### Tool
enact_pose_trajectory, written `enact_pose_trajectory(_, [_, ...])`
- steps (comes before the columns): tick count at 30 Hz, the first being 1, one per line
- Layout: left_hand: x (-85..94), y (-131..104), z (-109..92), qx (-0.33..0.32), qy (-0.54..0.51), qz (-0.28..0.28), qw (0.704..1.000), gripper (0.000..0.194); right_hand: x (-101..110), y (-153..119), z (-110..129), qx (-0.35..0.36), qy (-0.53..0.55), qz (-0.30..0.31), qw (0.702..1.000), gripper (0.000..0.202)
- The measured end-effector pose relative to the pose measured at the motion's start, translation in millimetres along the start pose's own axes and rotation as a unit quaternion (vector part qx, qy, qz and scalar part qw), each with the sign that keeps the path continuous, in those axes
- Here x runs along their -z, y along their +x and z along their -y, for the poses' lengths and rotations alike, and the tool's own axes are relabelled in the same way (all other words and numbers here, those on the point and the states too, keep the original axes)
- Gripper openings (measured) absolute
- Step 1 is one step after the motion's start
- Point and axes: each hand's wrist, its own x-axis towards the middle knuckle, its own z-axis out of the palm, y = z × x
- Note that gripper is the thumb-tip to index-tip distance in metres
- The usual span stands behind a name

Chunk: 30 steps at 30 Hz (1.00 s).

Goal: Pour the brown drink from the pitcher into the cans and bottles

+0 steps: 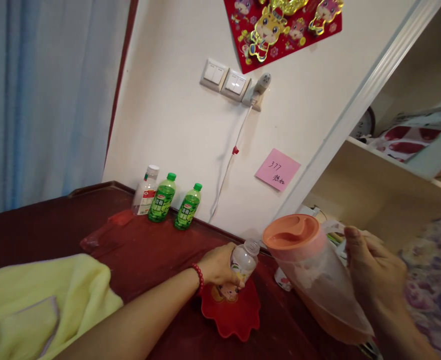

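My left hand (pixel 220 265) is wrapped round a clear, open-topped bottle (pixel 246 257), held upright over a red scalloped dish (pixel 237 317). With my right hand (pixel 374 270) I grip the handle of a translucent pitcher (pixel 321 280) that has an orange lid (pixel 291 231). The pitcher is tilted with its lid end towards the bottle, and orange-brown liquid shows in its lower part. Its spout side is close to the bottle mouth; whether they touch, and whether any liquid flows, I cannot tell.
Two green bottles (pixel 162 198) and a clear white-capped bottle (pixel 145 192) stand by the wall. A yellow cloth (pixel 66 295) lies at the left. Behind the pitcher is a small white container (pixel 282 280). A cord (pixel 226 175) hangs down the wall; shelves (pixel 396 170) are at the right.
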Motion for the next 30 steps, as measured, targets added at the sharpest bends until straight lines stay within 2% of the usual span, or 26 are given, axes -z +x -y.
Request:
enact_pose_trajectory(5, [-0.2, 0.1, -0.3, -0.006, 0.004, 0.001, 1.000, 0.074, -2.3, -0.2, -0.7, -0.039, 0.009, 0.007, 0.999, 0.075])
enact_pose_trajectory(11, [-0.6, 0.3, -0.7, 0.000, 0.005, 0.001, 1.000, 0.076, -1.2, 0.3, 6.3, -0.024, -0.030, 0.010, 0.999, 0.080])
enact_pose_trajectory(17, [0.5, -0.5, -1.8, -0.002, 0.005, 0.002, 1.000, 0.074, 1.5, 2.8, 10.7, -0.054, -0.062, 0.018, 0.996, 0.076])
enact_pose_trajectory(30, [-7.9, 7.5, 8.3, -0.020, -0.019, -0.010, 1.000, 0.077, 2.2, 5.0, 16.9, -0.045, -0.093, 0.025, 0.994, 0.081])
